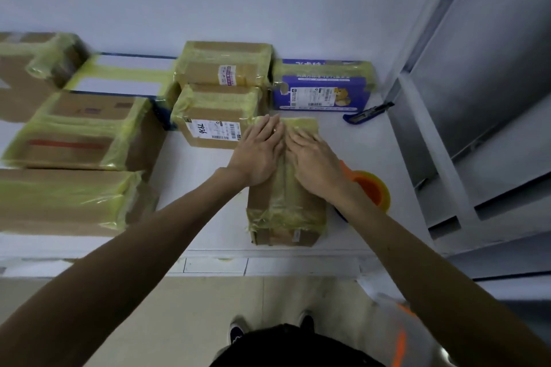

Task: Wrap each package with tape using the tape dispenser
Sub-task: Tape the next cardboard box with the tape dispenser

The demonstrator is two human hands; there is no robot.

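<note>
A taped cardboard package [286, 214] is lying near the front edge of the white table [202, 188]. The left hand [259, 155] and right hand [316, 164] are pressing flat on its top, fingers straight, side by side. The orange tape dispenser [374, 191] is sitting just right of it, partly hidden by the forearm. Farther back, a blue cutter [366, 112] is lying beside a purple box [322, 89].

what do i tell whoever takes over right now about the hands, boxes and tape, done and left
Left hand and right hand: both flat, pressing tape onto the box at the table's near edge.
Tape dispenser: lying on the table right of that box, not held.
Done: the other boxes behind and to the left show tape.
Left: finish smoothing this box; whether it needs more tape is unclear.
</note>
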